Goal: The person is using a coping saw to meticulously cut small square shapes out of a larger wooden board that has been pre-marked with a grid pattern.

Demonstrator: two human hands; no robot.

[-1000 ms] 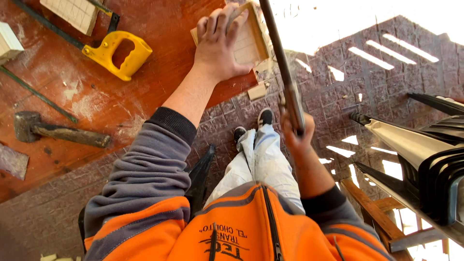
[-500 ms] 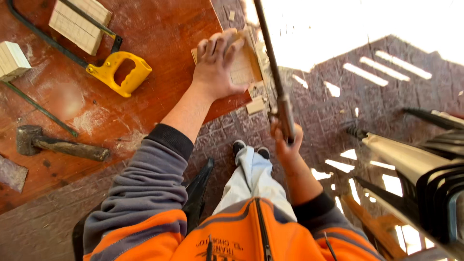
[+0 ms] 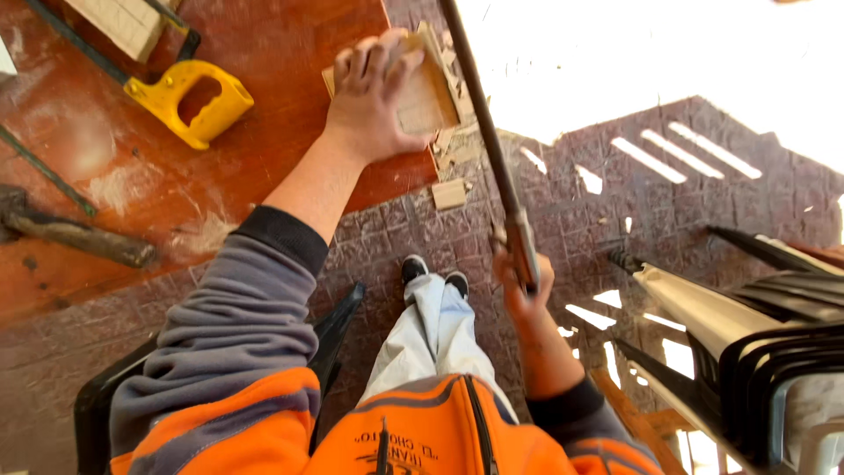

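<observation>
Well to the left of the left hand, a dark hammer (image 3: 75, 236) lies on the red-brown work board (image 3: 290, 62), its handle pointing toward the person's grey sleeve. Above it, a thin dark rod (image 3: 46, 173) lies slantwise on the same board. Further toward the hand, a handsaw with a yellow handle (image 3: 189, 98) rests flat, its blade running off the upper left corner beside a pale wooden block (image 3: 123, 22). Pale sawdust marks the board between the hammer and the forearm.

The left hand (image 3: 374, 101) lies palm down with fingers spread, pressing a small light-coloured wooden piece (image 3: 428, 92) against the right-hand corner of the board. The piece projects slightly past the board's edge. Just below and right of that hand, a small wood offcut (image 3: 449, 193) and loose chips lie on the patterned paved ground (image 3: 668, 202).

Between the two hands, a long dark blade or bar (image 3: 483, 132) rises steeply past the wooden piece, just beside its right edge; whether they touch cannot be told. The right hand (image 3: 523, 286) is closed in a fist around the lower end of this tool, gripping its handle.

Below the hands, the person's pale trousers and dark shoes (image 3: 432, 273) show. Right of the right hand stands stacked dark and white furniture (image 3: 756, 334), well apart.
</observation>
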